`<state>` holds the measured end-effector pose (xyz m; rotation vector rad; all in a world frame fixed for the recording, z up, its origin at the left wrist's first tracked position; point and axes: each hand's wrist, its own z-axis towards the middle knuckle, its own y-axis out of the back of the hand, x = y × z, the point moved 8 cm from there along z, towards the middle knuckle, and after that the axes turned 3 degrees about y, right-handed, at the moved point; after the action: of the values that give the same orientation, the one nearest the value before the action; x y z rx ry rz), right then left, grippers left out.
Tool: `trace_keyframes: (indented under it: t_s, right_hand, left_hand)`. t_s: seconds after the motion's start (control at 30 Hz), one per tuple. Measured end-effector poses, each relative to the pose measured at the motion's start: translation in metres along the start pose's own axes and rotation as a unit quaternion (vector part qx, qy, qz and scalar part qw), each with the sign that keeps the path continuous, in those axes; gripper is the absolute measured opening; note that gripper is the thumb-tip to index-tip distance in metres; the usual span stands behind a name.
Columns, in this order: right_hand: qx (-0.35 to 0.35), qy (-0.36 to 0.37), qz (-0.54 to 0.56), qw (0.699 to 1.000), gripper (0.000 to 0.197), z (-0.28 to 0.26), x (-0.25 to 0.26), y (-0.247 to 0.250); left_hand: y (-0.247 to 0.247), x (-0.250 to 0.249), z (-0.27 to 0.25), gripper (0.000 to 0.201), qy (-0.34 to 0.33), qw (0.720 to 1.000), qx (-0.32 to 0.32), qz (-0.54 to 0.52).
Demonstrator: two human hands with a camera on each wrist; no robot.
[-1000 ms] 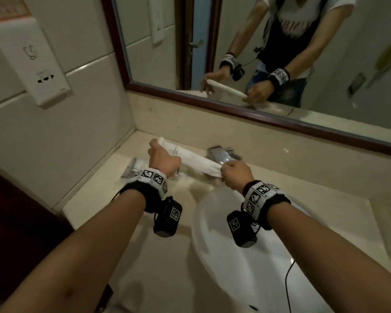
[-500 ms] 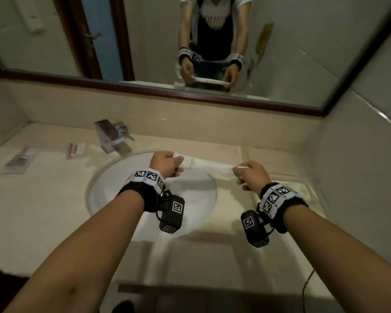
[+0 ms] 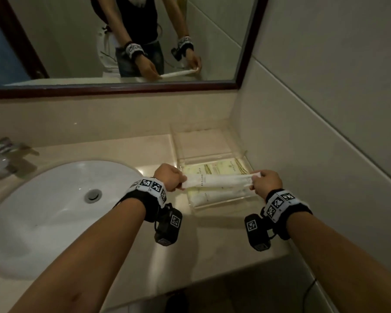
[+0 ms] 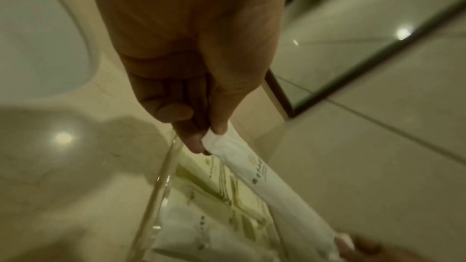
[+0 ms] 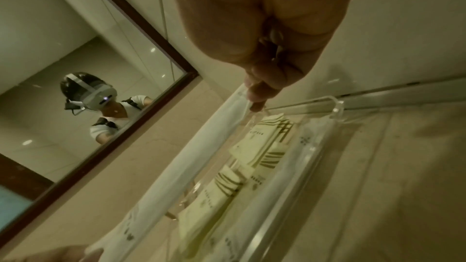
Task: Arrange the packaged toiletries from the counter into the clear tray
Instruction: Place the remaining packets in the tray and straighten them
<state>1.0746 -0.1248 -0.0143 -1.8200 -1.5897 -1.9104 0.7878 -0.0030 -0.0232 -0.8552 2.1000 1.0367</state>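
A long white toiletry packet [image 3: 219, 180] hangs stretched between my two hands, just above the clear tray [image 3: 209, 141] at the right end of the counter. My left hand [image 3: 171, 178] pinches its left end [image 4: 216, 138] between thumb and fingers. My right hand [image 3: 265, 181] pinches the right end [image 5: 243, 95]. Inside the tray lie pale yellow striped packets [image 3: 215, 169] [image 5: 267, 140] and another white packet [image 3: 215, 196] at the near side. The tray's far half is bare.
A white basin [image 3: 54, 213] is sunk into the beige counter [image 3: 127, 150] left of the tray, with a chrome tap [image 3: 2, 154] at the far left. A framed mirror [image 3: 122, 41] runs along the back wall. A tiled wall [image 3: 325, 109] stands right beside the tray.
Both hands have carried the white packet rightward from the left of the counter, across the basin, to above the tray. My view has swung right with them.
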Motion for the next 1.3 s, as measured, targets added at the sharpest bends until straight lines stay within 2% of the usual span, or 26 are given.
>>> trace_keyframes:
  t_s: [0.17,0.4,0.5,0.73,0.93,1.1,1.2,1.3]
  right_hand:
    - [0.018,0.005,-0.137,0.990,0.026,0.019,-0.005,-0.001]
    - [0.015,-0.009,-0.223,0.975,0.027,0.027,-0.017,-0.010]
    - [0.039,-0.007,-0.227,0.973,0.027,0.030,-0.024,-0.015]
    - [0.047,0.014,-0.220,0.974,0.026,0.038,-0.028,-0.023]
    - [0.046,0.043,-0.254,0.965,0.026,0.040,-0.035,-0.025]
    - [0.045,0.063,-0.278,0.957,0.027,0.037,-0.035,-0.026]
    - [0.057,0.081,-0.288,0.952,0.030,0.034,-0.031,-0.025]
    - [0.042,0.126,-0.293,0.947,0.033,0.030,-0.017,-0.021]
  left_hand:
    - [-0.025,-0.009,0.018,0.021,-0.005,0.973,0.022,0.229]
    - [-0.053,-0.003,0.032,0.038,-0.001,0.931,0.078,0.357]
    - [-0.057,-0.001,0.034,0.038,-0.003,0.927,0.071,0.368]
    - [-0.054,-0.003,0.028,0.035,-0.011,0.930,0.026,0.368]
    - [-0.057,0.003,0.016,0.015,-0.010,0.917,-0.020,0.399]
    - [-0.069,0.003,0.005,0.018,-0.031,0.889,-0.048,0.455]
    - [-0.067,-0.004,0.002,0.022,-0.032,0.882,-0.054,0.467]
    - [-0.064,-0.013,0.000,0.037,-0.052,0.887,-0.071,0.454]
